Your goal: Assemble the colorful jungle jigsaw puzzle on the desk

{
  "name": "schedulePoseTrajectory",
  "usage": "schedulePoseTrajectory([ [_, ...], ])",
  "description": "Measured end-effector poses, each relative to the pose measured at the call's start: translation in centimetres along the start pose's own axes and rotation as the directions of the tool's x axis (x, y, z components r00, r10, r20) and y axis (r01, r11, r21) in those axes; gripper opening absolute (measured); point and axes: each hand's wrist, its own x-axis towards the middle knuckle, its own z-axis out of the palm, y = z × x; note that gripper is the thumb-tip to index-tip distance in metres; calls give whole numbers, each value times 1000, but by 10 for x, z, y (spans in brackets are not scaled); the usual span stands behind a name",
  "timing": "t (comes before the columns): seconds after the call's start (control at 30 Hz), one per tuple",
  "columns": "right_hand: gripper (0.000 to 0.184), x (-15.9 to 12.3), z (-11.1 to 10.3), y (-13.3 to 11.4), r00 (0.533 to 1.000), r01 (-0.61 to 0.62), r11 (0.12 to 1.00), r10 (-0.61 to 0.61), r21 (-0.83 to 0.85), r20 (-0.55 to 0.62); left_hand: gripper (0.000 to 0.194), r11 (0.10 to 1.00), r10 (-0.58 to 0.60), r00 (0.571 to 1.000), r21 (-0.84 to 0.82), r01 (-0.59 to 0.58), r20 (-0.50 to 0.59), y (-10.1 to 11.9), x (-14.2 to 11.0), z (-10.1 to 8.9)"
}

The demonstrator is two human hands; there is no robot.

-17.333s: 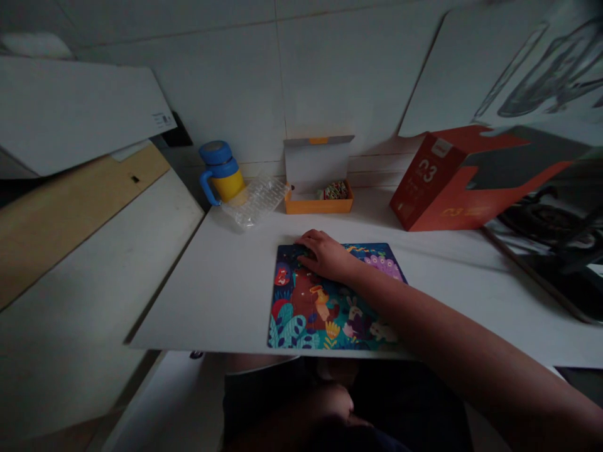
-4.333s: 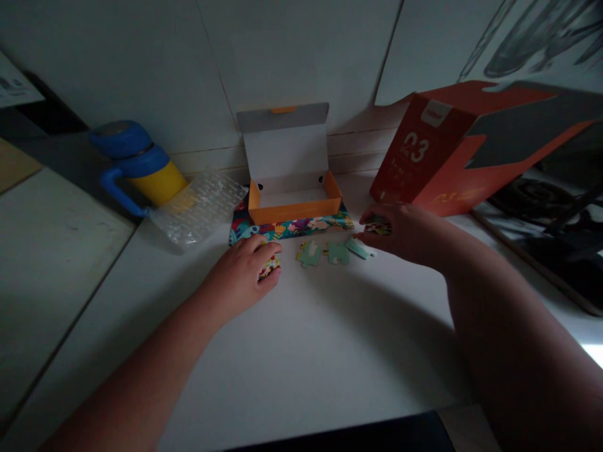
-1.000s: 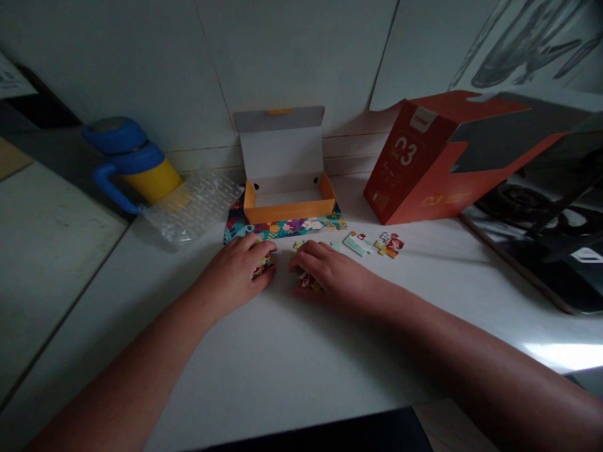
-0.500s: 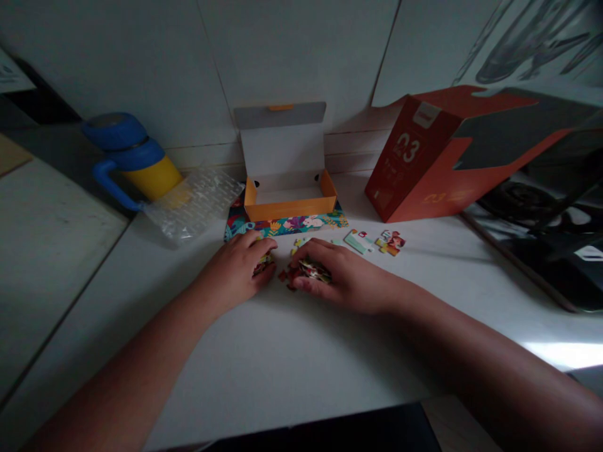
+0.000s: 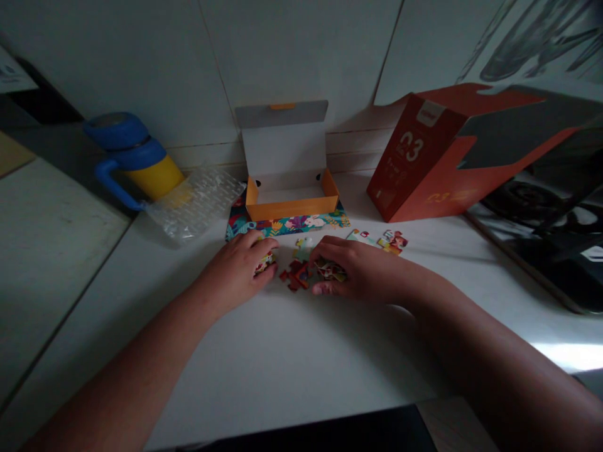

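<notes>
My left hand [image 5: 245, 265] rests on the white tabletop with fingers curled round a cluster of colourful puzzle pieces [image 5: 265, 262]. To its right, my right hand [image 5: 362, 269] is closed round another stack of puzzle pieces [image 5: 331, 271], seen edge-on between thumb and fingers. In the gap between both hands lie a dark red puzzle piece [image 5: 296, 275] and a pale green and yellow one [image 5: 303, 247]. Beyond my right hand are a light green piece [image 5: 360, 236], partly covered, and a piece with a reddish figure [image 5: 394, 241].
An open orange box [image 5: 292, 208] stands at the back on a patterned teal sheet [image 5: 311, 222]. Left of it are a crumpled clear plastic bag [image 5: 193, 210] and a blue-yellow jug [image 5: 151, 169]. A large red carton [image 5: 424, 163] and a black stove [image 5: 560, 251] occupy the right.
My right hand has shifted right with its puzzle pieces, uncovering the dark red and pale green pieces and covering part of the light green one. My left hand stays almost still.
</notes>
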Motion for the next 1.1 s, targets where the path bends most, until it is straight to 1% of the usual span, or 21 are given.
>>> schedulePoseTrajectory([
  [0.1,39,1,0,0,1000,-6,1000,6,-5,-3,37,1000,-9,1000,10,9,6,1,0,-1],
  [0.17,38,1,-2,3,999,-23,999,22,-37,-27,37,1000,-12,1000,15,12,8,2,0,-1],
  [0.3,35,-3,-12,8,993,-74,988,61,-134,-98,36,1000,-15,1000,23,14,16,2,0,-1],
  [0.37,33,-7,-20,11,990,-107,978,88,-180,-109,36,1000,-12,1000,23,11,15,1,0,0],
  [0.43,33,-12,-27,14,988,-137,969,120,-203,-95,36,1000,-7,1000,23,7,7,0,-1,0],
  [0.53,37,-19,-35,17,985,-171,966,168,-193,-37,37,1000,9,1000,15,-9,-4,-1,-1,1],
  [0.67,41,-23,-39,17,976,-213,963,218,-166,11,35,1000,16,1000,1,-16,-15,-3,-1,3],
  [0.83,44,-21,-37,14,972,-226,963,233,-149,33,34,1000,9,1000,-14,-10,-24,-3,-1,3],
  [1.1,40,-20,-28,12,969,-199,962,222,-186,109,35,1000,18,1000,1,-18,-7,-2,0,2],
])
